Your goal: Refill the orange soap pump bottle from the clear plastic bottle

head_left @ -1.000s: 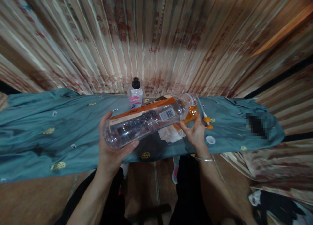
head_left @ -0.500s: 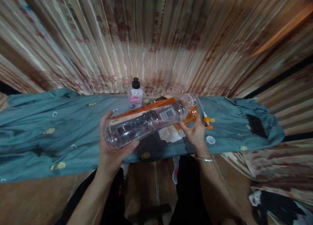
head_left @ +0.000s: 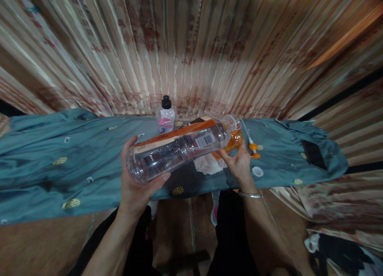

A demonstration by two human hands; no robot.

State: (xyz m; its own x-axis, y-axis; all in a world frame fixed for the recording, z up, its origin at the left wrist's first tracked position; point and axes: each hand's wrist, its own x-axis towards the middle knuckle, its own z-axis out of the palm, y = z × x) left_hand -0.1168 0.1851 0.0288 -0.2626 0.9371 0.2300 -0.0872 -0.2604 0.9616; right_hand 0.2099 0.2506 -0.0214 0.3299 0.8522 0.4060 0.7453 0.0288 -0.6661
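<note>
A clear plastic bottle (head_left: 176,148) with an orange label and a barcode lies tilted in the air, its uncapped mouth toward the upper right. My left hand (head_left: 137,184) is wrapped round its base. Below its neck, my right hand (head_left: 239,164) grips an orange bottle (head_left: 235,140), partly hidden behind the clear one. The clear bottle's mouth is over the orange bottle's top; whether they touch I cannot tell. Beside the right hand lies an orange pump head (head_left: 253,149) with a long tube. White crumpled tissue (head_left: 209,165) rests under the bottles.
A clear bottle with a black cap (head_left: 166,114) stands at the table's back edge. A small white cap (head_left: 257,171) and a dark phone (head_left: 314,154) lie to the right on the green tablecloth (head_left: 98,164). A pleated curtain (head_left: 191,48) hangs close behind.
</note>
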